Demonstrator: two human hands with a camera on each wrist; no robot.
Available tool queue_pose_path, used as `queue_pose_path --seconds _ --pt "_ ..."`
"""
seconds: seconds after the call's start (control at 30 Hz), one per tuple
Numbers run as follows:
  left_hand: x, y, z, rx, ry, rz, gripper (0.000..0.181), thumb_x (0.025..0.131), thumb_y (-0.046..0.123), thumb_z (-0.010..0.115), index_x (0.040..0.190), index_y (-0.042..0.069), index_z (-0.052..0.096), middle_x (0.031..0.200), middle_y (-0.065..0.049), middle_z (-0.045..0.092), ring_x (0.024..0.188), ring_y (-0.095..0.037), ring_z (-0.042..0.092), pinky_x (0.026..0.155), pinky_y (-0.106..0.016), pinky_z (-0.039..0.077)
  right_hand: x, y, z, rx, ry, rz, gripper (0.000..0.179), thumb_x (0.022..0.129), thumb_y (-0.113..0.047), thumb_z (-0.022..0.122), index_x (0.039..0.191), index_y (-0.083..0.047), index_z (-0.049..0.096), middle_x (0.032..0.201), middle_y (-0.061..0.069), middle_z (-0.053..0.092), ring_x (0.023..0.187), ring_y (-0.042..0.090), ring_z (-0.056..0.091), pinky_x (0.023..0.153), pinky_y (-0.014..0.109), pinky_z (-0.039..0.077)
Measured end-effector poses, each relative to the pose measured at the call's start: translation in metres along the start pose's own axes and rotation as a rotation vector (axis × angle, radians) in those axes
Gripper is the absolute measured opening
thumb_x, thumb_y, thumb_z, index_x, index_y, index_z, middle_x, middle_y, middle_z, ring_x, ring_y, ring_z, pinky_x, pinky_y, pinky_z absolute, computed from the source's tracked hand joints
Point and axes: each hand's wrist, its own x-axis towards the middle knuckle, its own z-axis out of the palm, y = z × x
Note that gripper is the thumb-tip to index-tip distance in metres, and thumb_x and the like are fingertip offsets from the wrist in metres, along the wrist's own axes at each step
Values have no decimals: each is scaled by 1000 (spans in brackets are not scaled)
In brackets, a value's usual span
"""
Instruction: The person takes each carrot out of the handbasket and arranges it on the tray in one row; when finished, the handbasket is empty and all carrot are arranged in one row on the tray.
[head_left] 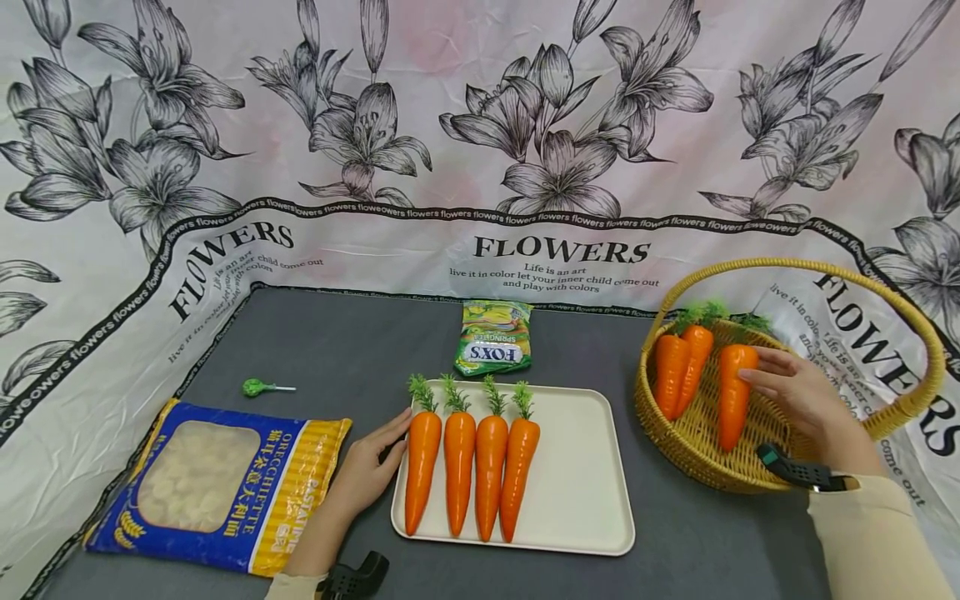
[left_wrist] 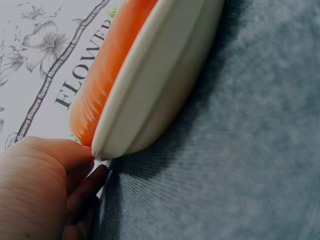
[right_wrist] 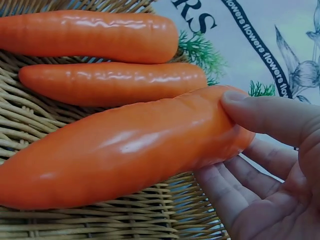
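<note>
Carrot (head_left: pixel 735 398) is pinched in the fingers of your right hand (head_left: pixel 793 390), within the rim of the basket (head_left: pixel 675 450); your left hand (head_left: pixel 367 468) touches the tray (head_left: pixel 573 467), though whether its fingers grip is unclear.

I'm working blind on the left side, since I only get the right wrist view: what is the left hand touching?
Observer: The left hand touches the left edge of a cream tray.

Operator: Is anything lying on that tray?

Observer: Yes, four carrots lie side by side on it, leafy ends toward the back.

Operator: And what lies just behind the tray?

Observer: A green FOX'S bag, its lettering upside down in the head view.
</note>
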Motion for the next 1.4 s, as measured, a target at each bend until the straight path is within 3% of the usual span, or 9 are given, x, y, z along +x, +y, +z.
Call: queue_pose_path --seconds 0.2,0.4,0.53,0.83,1.2,1.4 --pt "-1 0 -1 4 4 3 40 94 13 59 133 9 56 140 -3 52 126 -23 51 100 -44 45 -10 -14 0 -125 54 7 38 92 -14 62 127 -24 49 97 -32 61 84 -9 58 69 10 50" --pt "-1 2 -2 10 7 8 40 93 11 59 133 8 56 139 -4 52 125 -24 52 99 -44 46 -16 -27 6 54 70 -5 29 90 -8 64 107 -32 61 95 -22 68 83 -4 62 69 10 51" --pt "-1 2 -3 1 1 6 40 93 11 59 133 7 56 139 -5 52 125 -24 51 99 -44 45 -20 -34 12 197 37 -71 34 90 2 59 106 -26 68 96 -12 71 83 2 66 71 14 54" --pt "0 0 -2 5 3 9 40 94 13 59 133 7 56 140 -5 52 126 -24 51 100 -44 45 -31 -44 26 251 -20 -209 43 90 12 52 113 -21 66 103 -8 71 90 3 67 75 14 54" --pt "1 0 -2 -7 -3 -2 39 94 13 59 133 8 56 140 -3 51 127 -23 50 101 -44 45 -43 -50 59 212 -85 -341 44 91 15 47 122 -12 63 109 -5 70 96 5 67 78 15 54" --pt "1 0 -2 -6 -7 0 40 94 14 59 133 8 56 140 -3 51 127 -23 50 101 -44 45 -52 -47 85 115 -41 -340 43 90 12 51 124 -13 62 109 -8 69 97 3 66 78 14 53"
